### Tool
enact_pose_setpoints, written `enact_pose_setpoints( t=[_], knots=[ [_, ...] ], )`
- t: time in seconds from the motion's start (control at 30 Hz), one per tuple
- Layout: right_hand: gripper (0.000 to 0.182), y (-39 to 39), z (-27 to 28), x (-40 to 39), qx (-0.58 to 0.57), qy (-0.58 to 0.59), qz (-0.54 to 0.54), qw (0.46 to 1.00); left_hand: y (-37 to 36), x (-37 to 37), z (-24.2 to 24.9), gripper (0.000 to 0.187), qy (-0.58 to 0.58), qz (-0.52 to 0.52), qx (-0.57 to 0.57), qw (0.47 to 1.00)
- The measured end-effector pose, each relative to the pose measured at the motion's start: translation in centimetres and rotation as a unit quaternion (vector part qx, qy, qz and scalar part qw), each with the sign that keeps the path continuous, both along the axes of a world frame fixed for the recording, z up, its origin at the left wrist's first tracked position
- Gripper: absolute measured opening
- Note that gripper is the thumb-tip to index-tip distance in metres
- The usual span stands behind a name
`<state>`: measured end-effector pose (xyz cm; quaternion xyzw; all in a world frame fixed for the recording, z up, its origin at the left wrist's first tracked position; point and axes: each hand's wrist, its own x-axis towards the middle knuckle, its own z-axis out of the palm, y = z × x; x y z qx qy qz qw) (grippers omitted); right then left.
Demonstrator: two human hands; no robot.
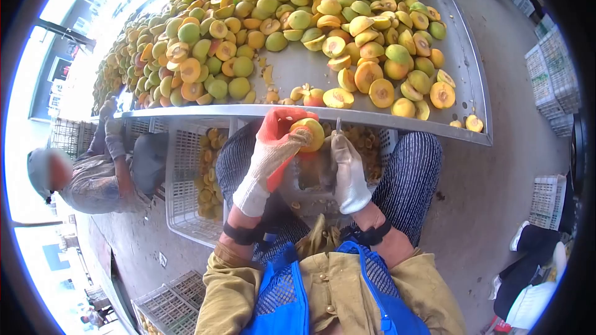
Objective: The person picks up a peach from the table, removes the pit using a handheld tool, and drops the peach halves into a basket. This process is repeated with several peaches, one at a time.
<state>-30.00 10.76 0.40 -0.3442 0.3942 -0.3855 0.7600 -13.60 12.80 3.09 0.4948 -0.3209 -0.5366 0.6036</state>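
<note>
My left hand (271, 152), in an orange-palmed glove, is closed around a yellow peach (315, 135) just below the table's front edge. Close by on the right, my right hand (347, 170) wears a whitish glove and grips a small tool with a thin metal tip (338, 125) pointing up; its kind is mostly hidden by the fingers. The tip is apart from the peach. Beyond both hands, many halved peaches (369, 74), several with the stone showing, lie piled on the metal table (298, 65).
A white plastic crate (180, 201) holding peach pieces stands below the table by my left knee. A co-worker (102, 180) sits at the left by the same table. Stacked crates (549, 77) stand at the right, with another person's legs (528, 254) lower down.
</note>
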Motion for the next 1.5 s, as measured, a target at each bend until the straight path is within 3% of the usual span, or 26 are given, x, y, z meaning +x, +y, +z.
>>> enact_pose_setpoints(
  t=[0.1, 0.23, 0.37, 0.5, 0.7, 0.8, 0.9, 1.0, 1.2, 1.3, 1.4, 1.5],
  knots=[
    [0.037, 0.9, 1.0, -0.9, 0.082, -0.027, 0.067, 0.994, 2.5, -0.5, 0.4, 0.037, 0.131, 0.046, -0.004, 0.990],
    [0.031, 3.6, 1.7, 0.1, 0.017, -0.052, 0.118, 0.991, 3.0, -2.1, -1.0, 0.022, 0.187, 0.119, -0.077, 0.972],
    [0.032, 4.7, -2.2, 2.1, -0.155, 0.067, 0.083, 0.982, 3.2, -2.4, -2.1, 0.016, 0.283, 0.166, -0.082, 0.941],
    [0.032, 5.1, -2.6, 2.2, -0.193, 0.106, 0.117, 0.968, 3.5, -2.0, -2.4, 0.014, 0.260, 0.170, -0.057, 0.949],
    [0.031, 5.3, -3.0, 2.2, -0.256, 0.189, 0.116, 0.941, 3.7, -3.1, -0.6, 0.034, 0.219, 0.154, -0.019, 0.963],
    [0.033, 5.1, -3.4, 2.3, -0.277, 0.211, 0.114, 0.930, 3.6, -3.3, -1.3, 0.045, 0.200, 0.150, -0.041, 0.967],
    [0.036, 4.9, -4.0, 2.2, -0.258, 0.224, 0.137, 0.930, 3.6, -3.6, -2.4, 0.043, 0.161, 0.138, -0.072, 0.975],
    [0.039, 4.8, -4.2, 2.1, -0.236, 0.216, 0.163, 0.933, 3.5, -3.8, -3.0, 0.049, 0.129, 0.122, -0.105, 0.978],
    [0.039, 5.0, -5.2, 1.8, -0.201, 0.171, 0.184, 0.947, 3.5, -4.0, -2.5, 0.064, 0.108, 0.116, -0.061, 0.985],
    [0.039, 4.7, -4.7, 1.5, -0.172, 0.148, 0.183, 0.957, 3.3, -4.1, -3.3, 0.058, 0.118, 0.106, -0.109, 0.981],
    [0.038, 4.7, -3.9, 1.3, -0.116, 0.129, 0.202, 0.964, 2.5, -4.2, -2.1, 0.057, 0.154, 0.131, -0.015, 0.979],
    [0.036, 4.9, -4.7, 1.2, -0.130, 0.067, 0.199, 0.969, 2.6, -3.5, -2.0, 0.055, 0.090, 0.102, 0.053, 0.989]
  ],
)
